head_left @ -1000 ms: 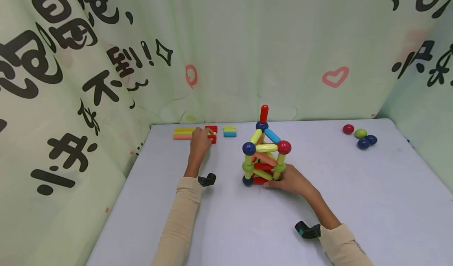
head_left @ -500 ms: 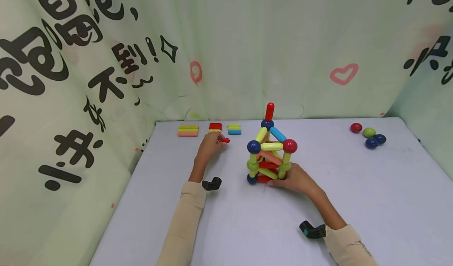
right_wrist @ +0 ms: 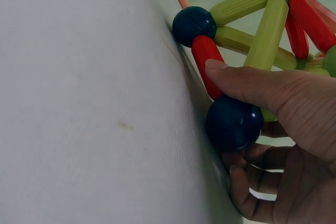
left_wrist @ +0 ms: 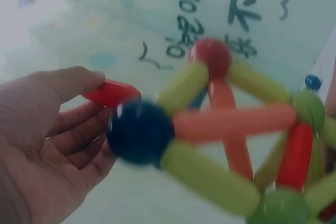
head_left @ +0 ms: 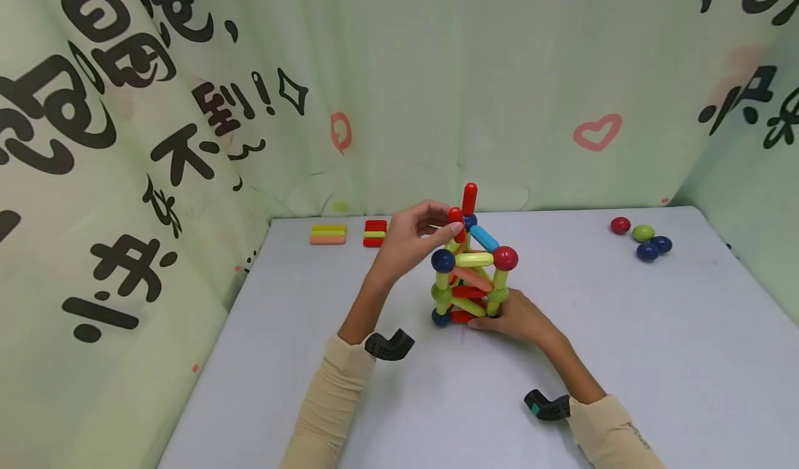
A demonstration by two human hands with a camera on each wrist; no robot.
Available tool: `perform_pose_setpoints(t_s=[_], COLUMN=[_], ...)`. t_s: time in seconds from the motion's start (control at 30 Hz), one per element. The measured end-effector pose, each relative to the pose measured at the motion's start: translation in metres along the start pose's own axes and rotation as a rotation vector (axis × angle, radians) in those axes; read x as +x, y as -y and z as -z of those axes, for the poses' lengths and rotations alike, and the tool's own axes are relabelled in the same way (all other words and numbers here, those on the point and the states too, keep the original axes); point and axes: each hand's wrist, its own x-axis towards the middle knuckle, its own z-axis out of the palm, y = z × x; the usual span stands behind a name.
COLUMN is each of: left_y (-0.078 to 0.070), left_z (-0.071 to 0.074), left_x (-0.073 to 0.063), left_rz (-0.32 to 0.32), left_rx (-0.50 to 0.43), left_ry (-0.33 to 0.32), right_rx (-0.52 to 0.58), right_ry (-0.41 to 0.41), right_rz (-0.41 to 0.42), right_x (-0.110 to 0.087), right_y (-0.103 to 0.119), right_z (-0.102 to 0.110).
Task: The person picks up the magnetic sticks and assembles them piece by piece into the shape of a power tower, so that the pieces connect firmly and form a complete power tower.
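Observation:
A tower of magnetic building sticks and balls stands on the table, with an upright red stick on its top blue ball. My left hand pinches another red stick between thumb and fingers beside that top ball. In the left wrist view, this red stick shows just behind a blue corner ball. My right hand grips the tower's lower right corner. The right wrist view shows the thumb on a red base stick and fingers curled around a blue base ball.
Yellow and salmon sticks lie at the table's back left, beside a red and yellow group. Several loose balls, red, green and blue, sit at the back right. A printed curtain hangs behind the table.
My left hand picked a red stick from the back-left group and carried it right and up to the tower's top. My right hand keeps its grip on the base.

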Motion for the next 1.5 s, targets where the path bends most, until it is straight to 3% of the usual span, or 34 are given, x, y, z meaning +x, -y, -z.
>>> perform_pose_setpoints(t_s=[0.2,0.37,0.53,0.67,0.77,0.83,0.9,0.97,1.03,1.13,1.27,1.37,1.5], left_y=[-0.024,-0.030,-0.033,-0.032,-0.023,-0.012,0.005,0.028,0.057,0.100,0.139,0.154,0.163], left_z=[-0.025,-0.040,-0.043,-0.037,-0.025,-0.013,0.001,0.017,0.030,0.045,0.051,0.050,0.049], left_x=[0.007,0.012,0.013,0.010,0.009,0.011,0.014,0.017,0.019,0.016,0.005,-0.002,-0.004], left_rz=[-0.073,-0.094,-0.079,-0.088,-0.108,-0.117,-0.112,-0.071,0.009,0.166,0.365,0.458,0.498], left_rx=[0.042,0.120,0.161,0.136,0.087,0.060,0.095,0.184,0.329,0.573,0.777,0.821,0.853], left_ry=[0.085,0.132,0.161,0.110,-0.025,-0.142,-0.257,-0.340,-0.382,-0.375,-0.327,-0.300,-0.263], right_rx=[0.009,-0.012,-0.018,0.003,0.023,0.028,0.007,-0.011,-0.016,-0.021,-0.023,-0.019,-0.012], right_ry=[0.001,0.010,0.011,0.013,0.014,0.014,0.011,0.002,-0.008,-0.010,-0.004,-0.007,-0.017], right_rz=[-0.007,-0.026,-0.034,-0.017,-0.001,0.007,-0.003,-0.009,-0.021,-0.041,-0.055,-0.064,-0.055], right_x=[0.000,-0.002,-0.002,-0.002,-0.001,-0.001,-0.001,-0.002,-0.002,-0.002,-0.002,-0.003,-0.002], right_y=[0.001,0.004,0.005,0.004,0.002,0.002,0.002,0.003,0.004,0.004,0.004,0.003,0.003], right_z=[0.001,0.001,0.003,0.003,0.001,0.000,-0.001,-0.001,-0.001,-0.001,-0.002,-0.004,-0.004])
